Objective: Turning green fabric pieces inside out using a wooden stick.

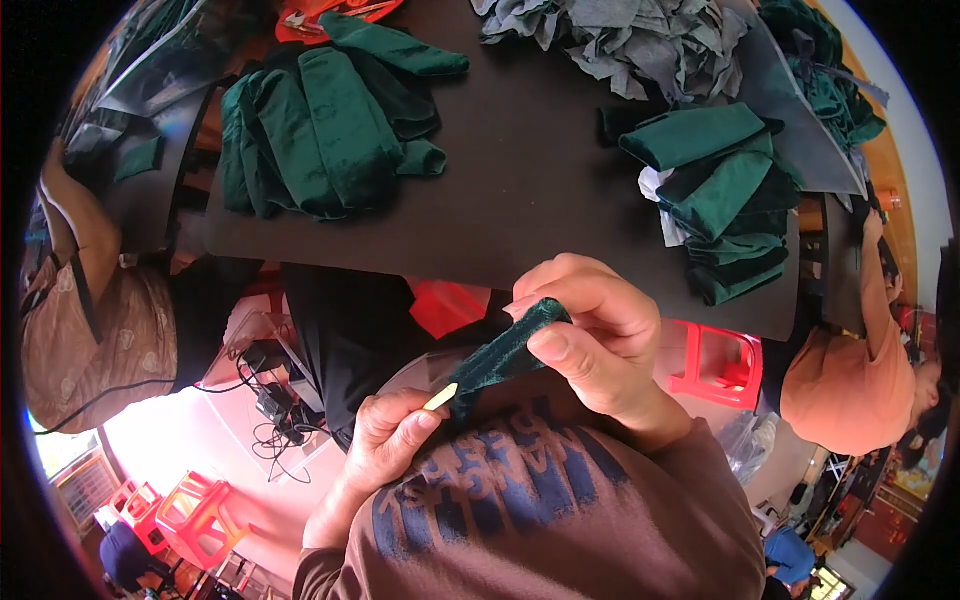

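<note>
Left hand (388, 432) pinches a yellow stick (441, 397) against a green tube (505, 352); right hand (605, 345) grips its far end. Straight alignment should avoid snags.

Textile workshop — dark worktable (510, 185), green velvet stacks (340, 130), grey cloth heap (655, 45), red stools (190, 498)

- Dark brown tabletop (515, 210), spreading at twelve o'clock.
- White wall (918, 110), two o'clock.
- Red plastic stool (715, 392), between three and four o'clock.
- Red stools (190, 505), eight o'clock.
- Pale floor (165, 435), toward half past eight (glaring pinkish-white light there).
</note>
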{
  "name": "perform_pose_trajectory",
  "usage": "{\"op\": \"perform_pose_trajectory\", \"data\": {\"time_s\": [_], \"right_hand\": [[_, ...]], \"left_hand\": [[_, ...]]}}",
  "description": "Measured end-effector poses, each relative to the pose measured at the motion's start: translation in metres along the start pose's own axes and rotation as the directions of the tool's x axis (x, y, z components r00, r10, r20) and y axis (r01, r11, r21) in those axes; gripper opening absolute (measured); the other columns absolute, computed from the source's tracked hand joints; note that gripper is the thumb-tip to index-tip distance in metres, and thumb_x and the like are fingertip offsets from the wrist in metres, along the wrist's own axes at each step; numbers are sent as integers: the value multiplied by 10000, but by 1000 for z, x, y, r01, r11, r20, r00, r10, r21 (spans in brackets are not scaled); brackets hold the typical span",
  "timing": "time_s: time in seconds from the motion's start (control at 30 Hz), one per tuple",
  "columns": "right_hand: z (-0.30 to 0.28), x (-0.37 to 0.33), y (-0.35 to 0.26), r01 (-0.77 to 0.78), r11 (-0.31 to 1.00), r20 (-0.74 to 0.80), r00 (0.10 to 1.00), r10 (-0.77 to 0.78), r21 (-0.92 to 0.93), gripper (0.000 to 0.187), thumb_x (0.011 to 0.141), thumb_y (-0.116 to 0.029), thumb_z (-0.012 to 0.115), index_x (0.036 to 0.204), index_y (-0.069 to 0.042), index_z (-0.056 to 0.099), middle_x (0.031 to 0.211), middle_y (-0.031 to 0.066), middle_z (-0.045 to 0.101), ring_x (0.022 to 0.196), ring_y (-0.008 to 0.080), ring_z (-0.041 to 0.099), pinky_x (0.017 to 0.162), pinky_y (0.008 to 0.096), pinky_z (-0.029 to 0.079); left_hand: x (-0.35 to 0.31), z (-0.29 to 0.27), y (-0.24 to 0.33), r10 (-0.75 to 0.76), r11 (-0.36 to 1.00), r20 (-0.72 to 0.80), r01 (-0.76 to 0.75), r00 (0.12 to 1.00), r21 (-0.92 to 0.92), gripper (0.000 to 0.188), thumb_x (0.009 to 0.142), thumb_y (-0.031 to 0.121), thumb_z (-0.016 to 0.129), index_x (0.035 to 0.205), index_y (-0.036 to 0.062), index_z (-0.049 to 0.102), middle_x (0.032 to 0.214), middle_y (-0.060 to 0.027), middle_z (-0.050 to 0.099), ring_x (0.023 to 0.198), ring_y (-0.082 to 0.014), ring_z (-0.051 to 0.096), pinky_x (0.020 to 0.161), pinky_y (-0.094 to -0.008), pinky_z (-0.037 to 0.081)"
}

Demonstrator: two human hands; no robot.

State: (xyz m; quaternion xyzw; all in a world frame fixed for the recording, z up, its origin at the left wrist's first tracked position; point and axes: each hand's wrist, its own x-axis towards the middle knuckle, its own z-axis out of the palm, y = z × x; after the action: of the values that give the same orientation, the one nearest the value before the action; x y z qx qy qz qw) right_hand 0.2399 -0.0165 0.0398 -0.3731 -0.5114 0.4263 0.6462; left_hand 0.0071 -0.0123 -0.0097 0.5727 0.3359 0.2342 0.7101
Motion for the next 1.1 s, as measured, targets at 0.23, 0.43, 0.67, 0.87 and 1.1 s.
{"op": "perform_pose_trajectory", "data": {"time_s": [0.23, 0.43, 0.67, 0.87, 1.1], "right_hand": [[0, 2, -1, -68, 997, 15, 998, 68, -21, 106, 764, -35, 653, 846, 16, 609, 715, 56, 570, 591, 101, 490, 527, 220, 362], [2, 5, 2, 68, 993, 125, 991, -55, -97, 90, 771, -40, 647, 818, 16, 595, 700, 62, 561, 600, 111, 502, 535, 229, 372], [-23, 11, -11, 91, 983, -149, 982, -115, -161, 109, 811, -87, 599, 849, 15, 594, 827, 50, 548, 635, 59, 433, 549, 190, 333], [-29, 14, -43, 89, 893, -302, 922, -241, -440, 125, 808, -76, 622, 870, 22, 576, 752, -6, 535, 616, 27, 409, 559, 155, 329], [-7, 11, -45, -50, 942, -193, 981, -16, -331, 126, 797, -73, 648, 854, 25, 593, 664, -27, 543, 586, 13, 444, 507, 155, 344]], "left_hand": [[4, -2, 1, 18, 998, 9, -18, 1000, 61, 254, 870, 224, 553, 853, -23, 610, 671, -51, 566, 590, -121, 502, 567, -245, 410], [-2, 2, 3, -11, 1000, -30, 10, 999, -24, 275, 869, 256, 559, 851, -13, 614, 660, -41, 554, 584, -109, 493, 556, -233, 399], [9, -4, 9, -99, 995, 35, 99, 994, 24, 249, 869, 236, 563, 853, -5, 622, 662, -27, 549, 606, -82, 469, 565, -211, 382], [7, -14, -2, -108, 994, -222, 101, 969, -42, 192, 857, 194, 574, 883, 4, 585, 706, 42, 514, 639, -39, 418, 594, -174, 349], [63, 10, 52, 250, 944, -9, -246, 968, -222, 409, 741, 161, 673, 1069, -16, 506, 1007, -87, 559, 707, -72, 477, 652, -195, 385]]}}
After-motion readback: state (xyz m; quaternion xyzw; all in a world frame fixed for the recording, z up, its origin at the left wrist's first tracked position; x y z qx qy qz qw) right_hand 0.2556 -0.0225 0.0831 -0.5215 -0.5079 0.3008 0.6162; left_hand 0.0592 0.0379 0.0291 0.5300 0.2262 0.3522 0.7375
